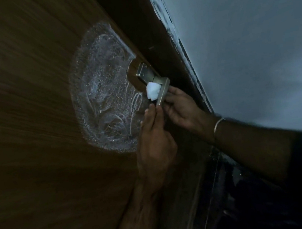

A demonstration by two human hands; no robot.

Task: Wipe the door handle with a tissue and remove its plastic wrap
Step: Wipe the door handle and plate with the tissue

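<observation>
A brushed-metal lever door handle (163,90) sticks out from its square plate (144,71) on the brown wooden door (31,110). A crumpled white tissue (153,92) rests on the lever's left side, and neither hand grips it. My left hand (154,134) reaches up from below, thumb and forefinger pinched at the lever's lower end. My right hand (181,108), a thin bangle on its wrist, comes in from the right, its fingers on the same end of the lever. The light is too dim to make out any plastic wrap.
A large wet, soapy smear (101,90) covers the door face left of the handle. The dark door edge and frame (154,28) run diagonally behind the handle. A grey wall (252,44) fills the right side. A dark cluttered area (241,189) lies below my right arm.
</observation>
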